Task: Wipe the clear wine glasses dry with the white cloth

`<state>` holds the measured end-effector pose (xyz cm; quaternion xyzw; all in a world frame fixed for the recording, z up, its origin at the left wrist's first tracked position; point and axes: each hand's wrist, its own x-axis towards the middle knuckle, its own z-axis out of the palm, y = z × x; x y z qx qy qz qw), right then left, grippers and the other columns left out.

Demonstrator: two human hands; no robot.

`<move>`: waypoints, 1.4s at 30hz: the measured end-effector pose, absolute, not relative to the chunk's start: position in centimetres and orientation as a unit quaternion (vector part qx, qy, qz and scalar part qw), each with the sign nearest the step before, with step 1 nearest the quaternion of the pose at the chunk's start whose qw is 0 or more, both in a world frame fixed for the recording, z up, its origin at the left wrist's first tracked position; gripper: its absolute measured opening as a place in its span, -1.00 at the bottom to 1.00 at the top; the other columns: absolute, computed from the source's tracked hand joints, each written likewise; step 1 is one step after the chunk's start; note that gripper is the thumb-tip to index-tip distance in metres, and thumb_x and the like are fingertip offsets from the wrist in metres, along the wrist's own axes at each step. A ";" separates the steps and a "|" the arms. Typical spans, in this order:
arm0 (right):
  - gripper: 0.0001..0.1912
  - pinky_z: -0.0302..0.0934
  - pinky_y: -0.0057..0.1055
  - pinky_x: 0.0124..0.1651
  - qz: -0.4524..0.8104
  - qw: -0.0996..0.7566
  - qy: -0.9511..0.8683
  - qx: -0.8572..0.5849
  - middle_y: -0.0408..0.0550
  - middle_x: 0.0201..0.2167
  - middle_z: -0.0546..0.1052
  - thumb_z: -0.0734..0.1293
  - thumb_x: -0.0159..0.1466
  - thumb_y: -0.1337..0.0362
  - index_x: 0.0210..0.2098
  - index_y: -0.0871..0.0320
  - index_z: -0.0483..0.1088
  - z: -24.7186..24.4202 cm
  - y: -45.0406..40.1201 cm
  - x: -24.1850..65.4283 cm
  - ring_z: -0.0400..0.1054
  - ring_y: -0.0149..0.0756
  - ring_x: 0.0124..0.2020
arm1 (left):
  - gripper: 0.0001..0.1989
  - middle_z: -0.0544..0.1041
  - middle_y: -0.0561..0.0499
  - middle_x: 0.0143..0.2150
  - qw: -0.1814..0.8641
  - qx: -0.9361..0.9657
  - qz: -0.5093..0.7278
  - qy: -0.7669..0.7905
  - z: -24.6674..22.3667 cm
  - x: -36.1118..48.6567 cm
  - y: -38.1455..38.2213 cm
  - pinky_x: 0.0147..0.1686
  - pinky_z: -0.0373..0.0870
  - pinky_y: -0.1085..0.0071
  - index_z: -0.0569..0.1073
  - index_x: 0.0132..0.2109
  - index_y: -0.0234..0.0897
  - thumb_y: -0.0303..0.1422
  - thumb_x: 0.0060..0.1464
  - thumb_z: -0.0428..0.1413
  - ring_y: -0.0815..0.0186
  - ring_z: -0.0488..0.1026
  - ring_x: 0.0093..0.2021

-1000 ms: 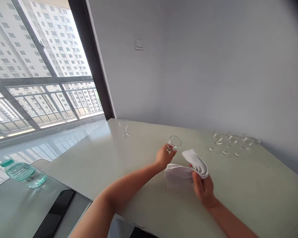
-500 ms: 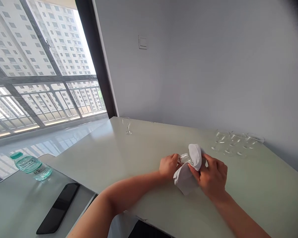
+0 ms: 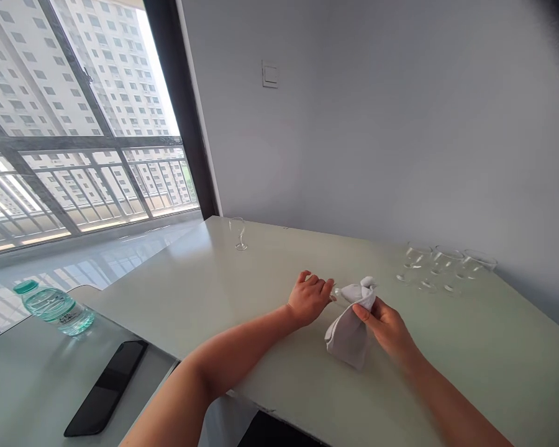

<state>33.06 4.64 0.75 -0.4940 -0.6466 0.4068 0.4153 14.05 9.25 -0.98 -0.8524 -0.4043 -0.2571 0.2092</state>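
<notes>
My left fingers (image 3: 314, 284) clamp the wineglass stem (image 3: 339, 296) at lower centre of the frame; my right fingers (image 3: 368, 314) pinch the white cloth (image 3: 349, 332) gathered around its bowl, above the desk (image 3: 470, 347).

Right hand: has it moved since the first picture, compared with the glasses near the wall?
Yes. The right hand is now farther forward, nearer the glasses by the wall, holding the white cloth.
</notes>
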 end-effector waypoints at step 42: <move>-0.63 0.18 -0.38 -0.39 0.487 0.413 -0.612 -0.468 -0.07 -0.48 0.46 0.40 -0.04 0.12 -0.30 0.22 0.43 2.2 4.9 34.0 0.29 -0.28 -0.45 | -0.56 0.45 0.03 -0.44 -0.257 -0.863 -0.228 -0.370 0.1 13.5 10.2 -0.37 0.23 0.46 0.37 -0.11 -0.28 -0.03 0.02 -0.04 0.40 0.33 -0.44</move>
